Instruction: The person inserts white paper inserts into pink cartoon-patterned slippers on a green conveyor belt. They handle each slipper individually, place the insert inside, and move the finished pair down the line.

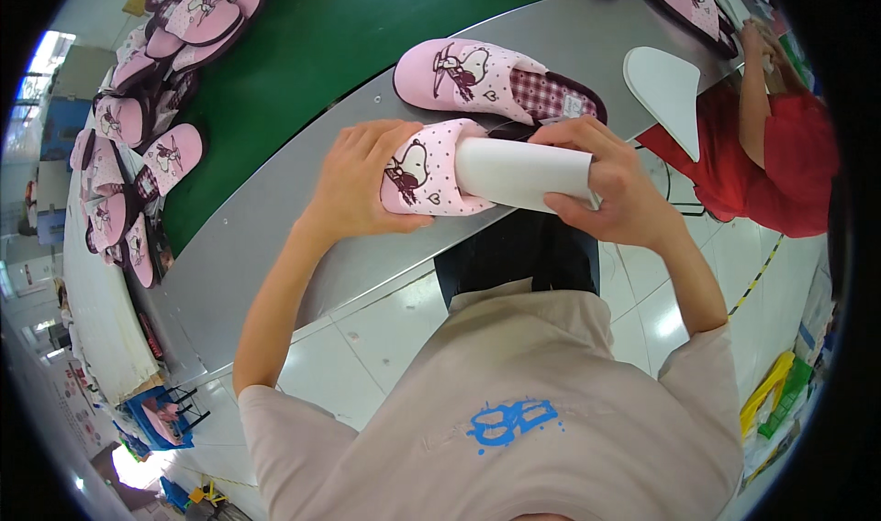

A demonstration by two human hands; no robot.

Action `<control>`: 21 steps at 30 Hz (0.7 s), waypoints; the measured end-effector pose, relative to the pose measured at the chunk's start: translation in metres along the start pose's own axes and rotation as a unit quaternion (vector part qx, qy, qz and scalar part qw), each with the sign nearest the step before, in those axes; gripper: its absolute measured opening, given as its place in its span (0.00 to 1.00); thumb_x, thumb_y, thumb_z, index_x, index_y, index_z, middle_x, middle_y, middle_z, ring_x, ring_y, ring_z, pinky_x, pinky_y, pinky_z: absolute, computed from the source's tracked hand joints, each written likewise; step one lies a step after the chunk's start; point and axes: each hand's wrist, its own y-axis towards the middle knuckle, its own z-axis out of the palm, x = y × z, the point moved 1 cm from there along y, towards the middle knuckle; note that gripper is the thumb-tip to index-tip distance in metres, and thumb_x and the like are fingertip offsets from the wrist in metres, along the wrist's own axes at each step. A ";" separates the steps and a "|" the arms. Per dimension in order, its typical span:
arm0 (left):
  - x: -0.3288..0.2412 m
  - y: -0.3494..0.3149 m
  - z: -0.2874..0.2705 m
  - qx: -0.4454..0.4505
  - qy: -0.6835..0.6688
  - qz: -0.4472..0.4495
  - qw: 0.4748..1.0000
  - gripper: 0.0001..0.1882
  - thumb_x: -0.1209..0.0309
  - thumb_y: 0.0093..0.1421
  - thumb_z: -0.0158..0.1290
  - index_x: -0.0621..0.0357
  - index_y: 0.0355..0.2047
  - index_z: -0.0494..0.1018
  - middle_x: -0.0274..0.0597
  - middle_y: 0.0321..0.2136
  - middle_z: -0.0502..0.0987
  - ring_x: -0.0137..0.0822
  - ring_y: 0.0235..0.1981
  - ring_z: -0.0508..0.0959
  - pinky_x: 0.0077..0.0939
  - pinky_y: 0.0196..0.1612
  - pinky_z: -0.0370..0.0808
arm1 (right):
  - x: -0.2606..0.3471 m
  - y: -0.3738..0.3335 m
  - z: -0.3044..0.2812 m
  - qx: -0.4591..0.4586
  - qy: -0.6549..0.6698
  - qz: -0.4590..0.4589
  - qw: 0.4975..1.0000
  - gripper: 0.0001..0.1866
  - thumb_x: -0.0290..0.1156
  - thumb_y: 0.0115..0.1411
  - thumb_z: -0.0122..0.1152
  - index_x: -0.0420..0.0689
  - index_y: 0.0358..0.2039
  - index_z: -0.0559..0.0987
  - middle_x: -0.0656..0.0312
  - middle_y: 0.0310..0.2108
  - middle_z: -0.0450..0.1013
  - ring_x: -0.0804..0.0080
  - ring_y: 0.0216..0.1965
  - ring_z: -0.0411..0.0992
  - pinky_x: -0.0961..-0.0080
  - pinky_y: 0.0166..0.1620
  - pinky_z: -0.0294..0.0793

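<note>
My left hand (pixel 358 180) is wrapped round the toe of a pink slipper (pixel 442 174) with a dotted upper and a cartoon dog printed on it. A curved white sheet insert (pixel 525 169) runs into the slipper's opening, and my right hand (pixel 617 183) grips its outer end between thumb and fingers. How far the insert reaches inside is hidden by the upper. Just beyond lies a matching slipper (pixel 466 73) with a checked lining, its toe pointing left. A flat white sole-shaped insert (pixel 664 85) rests at the table's edge to the right.
A grey metal tabletop (pixel 248 246) borders a green belt surface (pixel 303 26). Piled pink slippers (pixel 119 122) line the far left. More slippers (pixel 684 3) lie at the upper right, beside a co-worker in a red top (pixel 780 154), whose hands are at a white piece.
</note>
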 end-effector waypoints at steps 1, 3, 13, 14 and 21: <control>0.001 0.000 0.002 -0.012 -0.005 0.006 1.000 0.49 0.49 0.37 0.76 0.52 0.60 0.74 0.43 0.57 0.79 0.51 0.57 0.77 0.47 0.61 0.71 | -0.006 0.000 -0.003 0.020 0.015 0.005 1.000 0.14 0.27 0.50 0.76 0.35 0.37 0.84 0.58 0.50 0.77 0.56 0.48 0.77 0.63 0.46 0.81; 0.005 0.001 0.006 -0.028 -0.013 0.024 0.999 0.48 0.50 0.37 0.76 0.52 0.59 0.76 0.42 0.54 0.81 0.51 0.55 0.79 0.47 0.60 0.72 | -0.010 0.005 -0.005 0.047 0.010 -0.013 0.999 0.13 0.28 0.52 0.75 0.36 0.37 0.85 0.58 0.50 0.77 0.56 0.48 0.77 0.63 0.46 0.80; 0.005 0.012 0.015 -0.081 -0.038 0.054 0.995 0.42 0.49 0.38 0.75 0.54 0.54 0.79 0.42 0.47 0.84 0.49 0.48 0.82 0.44 0.54 0.76 | -0.030 0.032 0.035 0.059 -0.067 -0.085 0.992 0.22 0.39 0.53 0.79 0.38 0.42 0.84 0.56 0.61 0.69 0.57 0.49 0.72 0.59 0.54 0.74; 0.005 0.012 0.016 -0.084 -0.041 0.052 0.994 0.42 0.49 0.39 0.75 0.54 0.54 0.79 0.42 0.47 0.84 0.49 0.48 0.82 0.44 0.53 0.76 | -0.027 0.034 0.043 0.046 -0.080 -0.090 0.992 0.21 0.41 0.53 0.79 0.37 0.37 0.85 0.56 0.61 0.69 0.57 0.52 0.71 0.58 0.55 0.74; 0.002 0.015 0.018 -0.094 -0.051 0.046 0.993 0.42 0.48 0.38 0.74 0.56 0.53 0.79 0.45 0.48 0.84 0.49 0.48 0.83 0.45 0.53 0.76 | -0.018 0.053 0.063 0.039 -0.139 -0.129 0.981 0.19 0.45 0.51 0.78 0.40 0.28 0.85 0.59 0.62 0.69 0.61 0.52 0.70 0.61 0.59 0.71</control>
